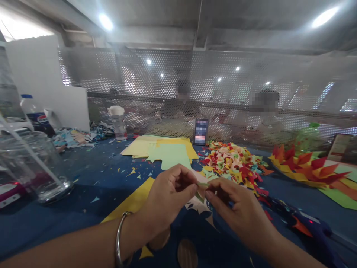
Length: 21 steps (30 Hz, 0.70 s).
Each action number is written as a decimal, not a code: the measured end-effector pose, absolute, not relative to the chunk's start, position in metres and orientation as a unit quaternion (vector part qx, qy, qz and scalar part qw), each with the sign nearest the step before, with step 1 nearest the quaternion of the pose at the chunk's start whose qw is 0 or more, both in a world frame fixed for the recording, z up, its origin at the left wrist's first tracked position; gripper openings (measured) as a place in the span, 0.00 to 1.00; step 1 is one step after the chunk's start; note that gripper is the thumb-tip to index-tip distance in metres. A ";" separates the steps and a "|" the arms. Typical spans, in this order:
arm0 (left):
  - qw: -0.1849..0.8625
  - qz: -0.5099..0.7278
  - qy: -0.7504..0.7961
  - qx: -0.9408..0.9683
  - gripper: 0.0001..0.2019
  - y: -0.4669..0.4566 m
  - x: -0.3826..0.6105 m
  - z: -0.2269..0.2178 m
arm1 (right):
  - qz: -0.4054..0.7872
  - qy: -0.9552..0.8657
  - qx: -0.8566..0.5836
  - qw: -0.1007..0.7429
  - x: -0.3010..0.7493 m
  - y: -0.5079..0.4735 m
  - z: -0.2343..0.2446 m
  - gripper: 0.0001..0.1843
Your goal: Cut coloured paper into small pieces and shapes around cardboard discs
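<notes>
Left hand [170,199] and right hand [237,203] have fingers [190,191] clamped on a green paper piece [201,191]; a colourful heap [230,158] lies beyond.

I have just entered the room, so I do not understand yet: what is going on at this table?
Someone's bare left hand and bare right hand pinch a small pale green piece of paper between their fingertips, above a dark blue table. Beyond them lie flat yellow and pale green paper sheets and, to the right, a heap of small multicoloured paper pieces. A dark blue gun-shaped tool with a red light lies beside the right hand.
</notes>
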State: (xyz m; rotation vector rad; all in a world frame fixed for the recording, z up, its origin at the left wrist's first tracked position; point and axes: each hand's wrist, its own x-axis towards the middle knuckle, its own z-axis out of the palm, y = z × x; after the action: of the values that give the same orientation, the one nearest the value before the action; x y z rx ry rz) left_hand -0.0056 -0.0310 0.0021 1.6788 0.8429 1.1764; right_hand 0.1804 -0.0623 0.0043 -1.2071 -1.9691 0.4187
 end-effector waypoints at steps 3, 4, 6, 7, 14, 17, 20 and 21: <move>0.442 0.472 0.340 0.683 0.04 -0.032 -0.005 0.002 | 0.173 -0.773 -0.474 0.385 0.181 -0.062 0.004 0.09; 0.444 0.472 0.341 0.681 0.04 -0.032 -0.005 0.003 | 0.174 -0.772 -0.475 0.386 0.181 -0.062 0.004 0.10; 0.467 0.471 0.336 0.669 0.05 -0.032 -0.004 0.005 | 0.176 -0.770 -0.475 0.387 0.181 -0.062 0.003 0.10; 0.485 0.469 0.331 0.660 0.06 -0.033 -0.004 0.005 | 0.178 -0.769 -0.475 0.389 0.181 -0.062 0.004 0.10; 0.439 0.440 0.269 0.736 0.11 -0.035 -0.005 0.007 | 0.197 -0.765 -0.472 0.391 0.180 -0.062 0.009 0.09; 0.351 0.420 0.269 0.793 0.10 -0.035 -0.008 0.008 | 0.181 -0.768 -0.477 0.388 0.182 -0.062 0.008 0.09; 0.293 0.412 0.289 0.813 0.09 -0.033 -0.011 0.009 | 0.192 -0.764 -0.487 0.377 0.183 -0.062 0.006 0.09; 0.280 0.414 0.290 0.816 0.08 -0.032 -0.012 0.009 | 0.198 -0.762 -0.489 0.375 0.183 -0.062 0.006 0.09</move>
State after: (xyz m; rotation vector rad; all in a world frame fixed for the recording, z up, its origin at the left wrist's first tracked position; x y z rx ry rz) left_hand -0.0120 -0.0322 0.0089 2.1887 0.7766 1.1100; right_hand 0.1831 -0.0618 0.0060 -1.2529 -1.9504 0.5067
